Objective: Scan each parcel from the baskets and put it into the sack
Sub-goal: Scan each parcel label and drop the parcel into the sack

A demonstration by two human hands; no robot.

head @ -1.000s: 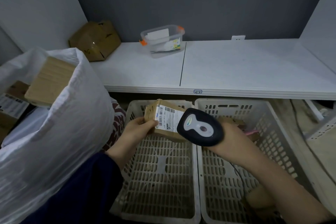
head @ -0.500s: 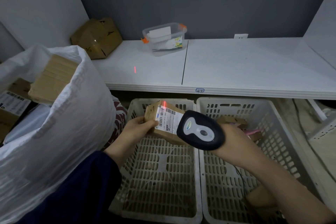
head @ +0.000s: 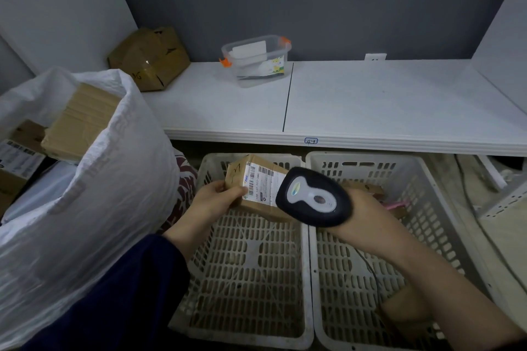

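My left hand grips a small brown cardboard parcel with a white barcode label, held above the left white basket. My right hand holds a black barcode scanner just to the right of the label, its head pointing at the parcel. The right white basket has brown parcels at its far side and another at its near right corner. A big white sack stands open at the left with a cardboard parcel in its mouth.
A white shelf runs across above the baskets. On it sit a crumpled cardboard box at the far left and a clear plastic tub with orange clips. More labelled parcels lie beyond the sack. A cable trails at right.
The red scanner beam that showed on the parcel's top and the shelf half a second ago is gone. Both hands and the parcel stay almost where they were.
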